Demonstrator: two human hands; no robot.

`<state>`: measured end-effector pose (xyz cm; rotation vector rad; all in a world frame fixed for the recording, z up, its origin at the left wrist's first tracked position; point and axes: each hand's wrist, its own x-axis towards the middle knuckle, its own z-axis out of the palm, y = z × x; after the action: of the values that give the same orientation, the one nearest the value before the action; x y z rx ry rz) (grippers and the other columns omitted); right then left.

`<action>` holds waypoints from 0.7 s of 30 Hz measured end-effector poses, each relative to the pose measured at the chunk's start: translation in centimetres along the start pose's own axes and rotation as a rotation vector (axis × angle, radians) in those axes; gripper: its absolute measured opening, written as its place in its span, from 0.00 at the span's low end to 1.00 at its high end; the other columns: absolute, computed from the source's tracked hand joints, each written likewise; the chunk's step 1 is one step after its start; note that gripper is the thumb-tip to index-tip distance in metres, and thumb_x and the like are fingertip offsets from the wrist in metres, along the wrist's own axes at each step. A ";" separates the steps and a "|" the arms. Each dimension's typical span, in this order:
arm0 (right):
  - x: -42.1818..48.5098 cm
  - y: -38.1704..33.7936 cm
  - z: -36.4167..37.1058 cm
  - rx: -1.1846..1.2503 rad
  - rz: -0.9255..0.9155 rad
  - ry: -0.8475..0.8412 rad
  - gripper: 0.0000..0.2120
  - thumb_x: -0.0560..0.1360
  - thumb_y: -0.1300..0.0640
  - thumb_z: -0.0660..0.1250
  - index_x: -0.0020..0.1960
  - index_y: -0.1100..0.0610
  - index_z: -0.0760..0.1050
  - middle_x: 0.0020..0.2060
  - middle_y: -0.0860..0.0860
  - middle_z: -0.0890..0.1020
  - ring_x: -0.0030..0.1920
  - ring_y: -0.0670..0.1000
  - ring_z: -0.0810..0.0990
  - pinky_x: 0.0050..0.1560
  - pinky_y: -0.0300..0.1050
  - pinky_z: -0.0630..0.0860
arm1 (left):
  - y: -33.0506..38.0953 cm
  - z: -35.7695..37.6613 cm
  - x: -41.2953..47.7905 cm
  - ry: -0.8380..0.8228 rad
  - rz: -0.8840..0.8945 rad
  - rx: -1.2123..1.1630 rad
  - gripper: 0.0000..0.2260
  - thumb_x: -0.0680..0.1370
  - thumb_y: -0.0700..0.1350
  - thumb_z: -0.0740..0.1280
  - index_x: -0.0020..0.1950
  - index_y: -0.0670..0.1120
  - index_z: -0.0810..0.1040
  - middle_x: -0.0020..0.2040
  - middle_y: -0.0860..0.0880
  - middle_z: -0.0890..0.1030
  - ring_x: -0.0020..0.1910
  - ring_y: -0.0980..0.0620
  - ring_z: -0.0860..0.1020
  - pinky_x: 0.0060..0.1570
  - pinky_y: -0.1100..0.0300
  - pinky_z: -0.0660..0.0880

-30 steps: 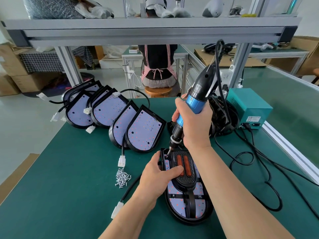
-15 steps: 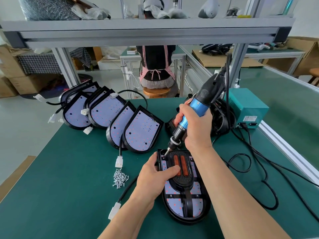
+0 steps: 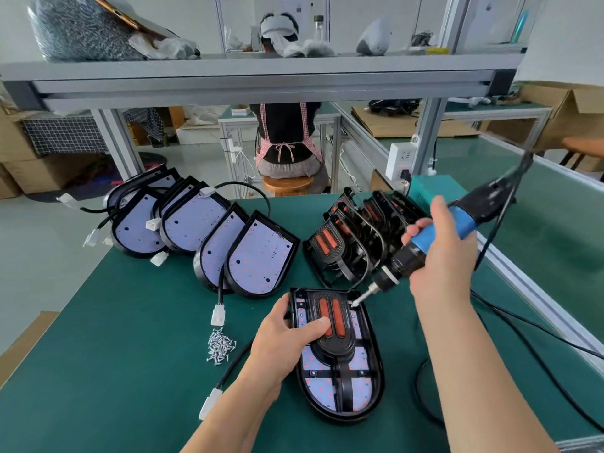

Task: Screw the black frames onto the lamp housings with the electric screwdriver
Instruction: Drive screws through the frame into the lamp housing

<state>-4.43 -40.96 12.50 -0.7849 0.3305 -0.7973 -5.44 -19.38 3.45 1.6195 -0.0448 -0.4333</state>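
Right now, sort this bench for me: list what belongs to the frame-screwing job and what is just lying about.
In the job: electric screwdriver, right hand, left hand, black frame, lamp housing, screw pile, spare frames, waiting housings.
Lying about: grey bag, bottle, cardboard boxes.

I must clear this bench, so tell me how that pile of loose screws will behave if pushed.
The screws would probably scatter rather than slide as one, since they lie loose in a heap. Small and slim, some may roll on the smooth green mat.
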 end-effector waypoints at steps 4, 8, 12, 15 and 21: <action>1.7 0.1 -4.4 -0.181 0.132 0.125 0.11 0.79 0.55 0.70 0.53 0.59 0.70 0.39 0.53 0.74 0.29 0.50 0.76 0.30 0.42 0.75 | -0.1 0.0 -0.1 0.020 0.009 0.000 0.20 0.72 0.46 0.78 0.61 0.54 0.78 0.49 0.53 0.87 0.50 0.52 0.86 0.58 0.51 0.79; 2.0 2.3 -7.2 -0.428 0.206 0.193 0.14 0.78 0.64 0.70 0.56 0.60 0.66 0.45 0.57 0.75 0.38 0.54 0.78 0.37 0.48 0.78 | -0.1 0.2 -0.3 0.031 0.034 0.007 0.19 0.70 0.48 0.78 0.59 0.54 0.80 0.50 0.53 0.87 0.50 0.52 0.85 0.61 0.48 0.78; 0.7 4.7 -8.4 -0.948 0.046 0.167 0.21 0.74 0.62 0.72 0.63 0.63 0.69 0.59 0.63 0.76 0.52 0.62 0.77 0.51 0.48 0.71 | -0.1 0.1 -0.3 0.028 0.031 0.028 0.21 0.68 0.51 0.77 0.60 0.55 0.79 0.50 0.54 0.87 0.51 0.52 0.85 0.62 0.47 0.78; 0.1 5.2 -8.4 -1.206 -0.066 0.073 0.27 0.76 0.62 0.70 0.71 0.65 0.66 0.64 0.65 0.71 0.65 0.65 0.69 0.62 0.52 0.70 | -0.1 0.0 -0.4 0.043 0.034 0.030 0.21 0.69 0.51 0.78 0.61 0.55 0.80 0.50 0.55 0.87 0.51 0.53 0.85 0.62 0.48 0.77; -2.7 5.3 -7.9 -1.301 -0.137 -0.060 0.25 0.79 0.64 0.66 0.73 0.68 0.62 0.71 0.66 0.64 0.73 0.62 0.61 0.74 0.54 0.60 | -0.1 0.1 -0.6 0.075 0.021 0.025 0.22 0.71 0.49 0.79 0.63 0.54 0.78 0.50 0.56 0.87 0.51 0.55 0.85 0.61 0.50 0.78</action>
<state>-7.79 -40.63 3.21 -2.0550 0.7640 -0.6196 -6.07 -19.25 3.53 1.6572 -0.0105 -0.3562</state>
